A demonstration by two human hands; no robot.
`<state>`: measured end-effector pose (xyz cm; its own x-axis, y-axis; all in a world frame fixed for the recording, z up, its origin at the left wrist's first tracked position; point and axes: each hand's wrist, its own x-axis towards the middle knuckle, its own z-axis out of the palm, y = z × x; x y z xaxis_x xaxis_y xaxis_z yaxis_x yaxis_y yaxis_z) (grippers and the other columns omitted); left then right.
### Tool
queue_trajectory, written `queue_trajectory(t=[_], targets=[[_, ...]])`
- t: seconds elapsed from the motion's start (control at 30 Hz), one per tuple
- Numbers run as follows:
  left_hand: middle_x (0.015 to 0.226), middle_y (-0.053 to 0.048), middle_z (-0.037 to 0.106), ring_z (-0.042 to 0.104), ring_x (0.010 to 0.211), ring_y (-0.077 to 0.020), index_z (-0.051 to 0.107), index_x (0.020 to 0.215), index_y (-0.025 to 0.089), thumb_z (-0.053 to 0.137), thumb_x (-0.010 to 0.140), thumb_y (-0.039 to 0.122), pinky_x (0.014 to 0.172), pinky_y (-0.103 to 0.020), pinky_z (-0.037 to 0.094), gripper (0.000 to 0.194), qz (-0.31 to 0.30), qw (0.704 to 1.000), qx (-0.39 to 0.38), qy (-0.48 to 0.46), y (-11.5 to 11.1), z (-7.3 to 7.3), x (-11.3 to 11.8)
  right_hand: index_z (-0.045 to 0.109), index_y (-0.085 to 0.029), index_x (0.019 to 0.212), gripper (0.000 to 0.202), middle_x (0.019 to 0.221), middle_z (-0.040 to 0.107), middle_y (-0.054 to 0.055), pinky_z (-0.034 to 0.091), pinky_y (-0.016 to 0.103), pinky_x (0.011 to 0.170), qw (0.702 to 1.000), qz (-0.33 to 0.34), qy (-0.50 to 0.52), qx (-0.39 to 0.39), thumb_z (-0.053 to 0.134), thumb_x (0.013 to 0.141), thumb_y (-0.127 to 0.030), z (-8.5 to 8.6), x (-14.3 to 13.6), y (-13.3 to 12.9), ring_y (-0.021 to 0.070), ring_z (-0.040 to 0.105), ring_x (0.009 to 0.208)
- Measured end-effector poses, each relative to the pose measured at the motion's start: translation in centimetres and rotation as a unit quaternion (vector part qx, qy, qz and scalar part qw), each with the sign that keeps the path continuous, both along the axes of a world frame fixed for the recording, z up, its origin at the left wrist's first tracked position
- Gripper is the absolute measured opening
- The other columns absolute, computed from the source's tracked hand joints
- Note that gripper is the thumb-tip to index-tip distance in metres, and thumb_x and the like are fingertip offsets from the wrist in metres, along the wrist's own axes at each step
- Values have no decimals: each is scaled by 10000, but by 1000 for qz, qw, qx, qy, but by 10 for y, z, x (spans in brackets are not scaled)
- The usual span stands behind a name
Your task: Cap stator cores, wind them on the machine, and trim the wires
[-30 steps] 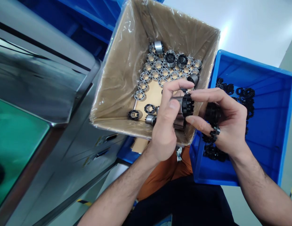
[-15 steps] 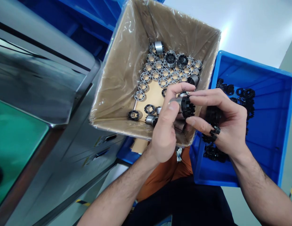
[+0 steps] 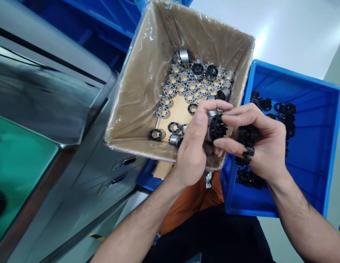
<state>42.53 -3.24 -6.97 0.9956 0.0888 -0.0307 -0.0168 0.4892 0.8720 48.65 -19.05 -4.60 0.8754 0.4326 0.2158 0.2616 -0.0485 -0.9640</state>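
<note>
My left hand [image 3: 193, 149] is closed around a metal cylinder with a black toothed plastic ring [image 3: 218, 128] on its right-hand end. The fingertips of my right hand [image 3: 264, 146] touch that black end from the right. More black toothed rings [image 3: 246, 135] sit inside my right palm, partly hidden by the fingers. Both hands are above the near right corner of a cardboard box [image 3: 137, 87] lined with clear plastic. Within it stand several silver slotted rings [image 3: 181, 88], and a few cylinders with black ends [image 3: 175, 140] lie among them.
To the right is a blue bin [image 3: 315, 146] holding loose black rings [image 3: 285, 113]. A metal machine housing [image 3: 49, 91] with a green surface [image 3: 22, 164] occupies the left. Blue crates [image 3: 104, 18] stand behind the box. An orange surface [image 3: 183, 204] shows below it.
The cylinder has turned in my left hand, so its black end faces me more. My right fingertips have shifted slightly around that end. The view has moved a little.
</note>
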Motion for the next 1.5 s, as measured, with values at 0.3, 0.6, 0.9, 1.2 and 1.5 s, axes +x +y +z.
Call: queue_trajectory(t=[0.3, 0.6, 0.9, 1.2, 1.5], targets=[[950, -49, 671, 590, 705, -197, 785, 1361, 323, 527, 1212, 650, 598, -344, 552, 442, 47, 999, 21, -13, -3, -2, -4, 888, -357, 1192, 323, 1091, 858, 35, 737, 482, 914, 1000, -21, 4, -18, 1050, 928, -445, 1, -4, 1, 263, 812, 982], [1041, -81, 705, 655, 844, -235, 778, 1408, 307, 560, 1188, 683, 627, -356, 584, 487, 40, 997, 32, -51, 1, -10, -2, 866, -347, 1201, 351, 1125, 880, 19, 734, 426, 891, 999, -30, 8, -15, 1059, 930, -460, 4, -7, 5, 239, 835, 986], [979, -41, 664, 552, 729, -181, 793, 1337, 343, 546, 1212, 522, 613, -334, 501, 330, 13, 998, 11, -64, 1, -3, 0, 852, -326, 1107, 362, 991, 801, 2, 673, 387, 762, 997, -42, 57, -6, 1096, 887, -477, 10, -9, 5, 196, 734, 823], [1053, -60, 685, 604, 762, -185, 782, 1393, 285, 483, 1251, 601, 613, -318, 518, 457, 22, 999, 40, -25, 0, -3, -5, 852, -318, 1055, 371, 943, 772, 5, 635, 392, 724, 998, -52, 32, -14, 1113, 862, -498, 9, -8, 2, 194, 683, 784], [1042, -15, 704, 649, 822, -162, 813, 1351, 342, 692, 1139, 541, 742, -266, 604, 315, 64, 998, -14, 0, -1, 3, 1, 929, -377, 1287, 359, 1195, 877, 53, 717, 433, 864, 998, -16, -25, -50, 1018, 972, -525, 4, -6, 1, 255, 798, 1022]])
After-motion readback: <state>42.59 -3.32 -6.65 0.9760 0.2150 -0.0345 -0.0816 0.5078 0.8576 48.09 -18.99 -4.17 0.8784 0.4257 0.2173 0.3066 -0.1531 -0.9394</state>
